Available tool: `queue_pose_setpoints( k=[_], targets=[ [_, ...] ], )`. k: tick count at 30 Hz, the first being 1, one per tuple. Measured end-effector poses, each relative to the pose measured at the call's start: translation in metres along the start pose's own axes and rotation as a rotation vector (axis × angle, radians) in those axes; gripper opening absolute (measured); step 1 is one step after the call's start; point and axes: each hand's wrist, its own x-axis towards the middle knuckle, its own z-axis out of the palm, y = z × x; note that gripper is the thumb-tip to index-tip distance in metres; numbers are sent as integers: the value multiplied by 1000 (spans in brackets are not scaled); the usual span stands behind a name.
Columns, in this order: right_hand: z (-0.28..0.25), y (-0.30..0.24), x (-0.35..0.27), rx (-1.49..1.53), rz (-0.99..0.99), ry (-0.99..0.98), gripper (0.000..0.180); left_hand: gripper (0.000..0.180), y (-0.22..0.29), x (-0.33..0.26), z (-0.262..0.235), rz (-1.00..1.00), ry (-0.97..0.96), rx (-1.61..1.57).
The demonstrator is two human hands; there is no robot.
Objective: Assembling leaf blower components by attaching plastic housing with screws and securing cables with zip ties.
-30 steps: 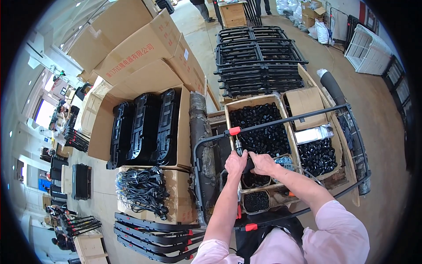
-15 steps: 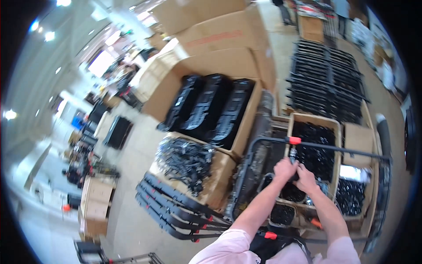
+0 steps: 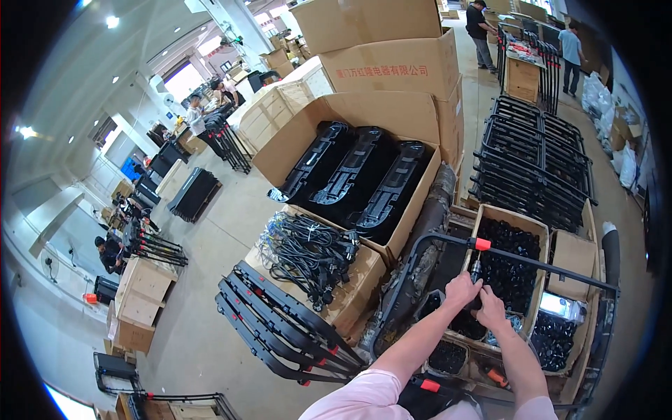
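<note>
Frame bar (image 3: 532, 261) with orange clip (image 3: 482, 244) crosses just above both hands | left hand (image 3: 462, 289) curled round a small metal tool (image 3: 475, 269) under the bar | right hand (image 3: 492, 309) cupped beside it, grip unclear | box of black parts (image 3: 514, 262) behind | fitting looks under way, unfinished

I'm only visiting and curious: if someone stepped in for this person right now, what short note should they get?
Left hand: closed around a small dark part just under the black frame bar, beside the bar's orange clip.
Right hand: pressed against the left hand, fingers on the same part.
Nearby: open carton of small black parts directly beneath the hands; a carton of black cables lies to the left.
Done: the part is held at the bar.
Left: whether it is fastened cannot be told.
</note>
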Motion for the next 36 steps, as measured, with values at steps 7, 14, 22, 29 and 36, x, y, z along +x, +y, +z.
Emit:
queue_pose_setpoints(
  k=[7,14,22,29,36],
  targets=[
    [4,-1,-5,-5,10,0,70,61,-4,-4,3,16,23,2],
    [8,-4,-15,-20,-16,22,69,60,-10,-16,9,33,72,-20],
    [0,-35,-96,-124,60,42,72,72,-8,-104,11,-35,60,-196],
    [-5,-91,-234,-105,-66,134,79,65,-7,-263,-5,-34,5,-445],
    [56,-137,-364,21,-155,-12,78,51,-83,-422,24,-86,103,-516]
  ],
)
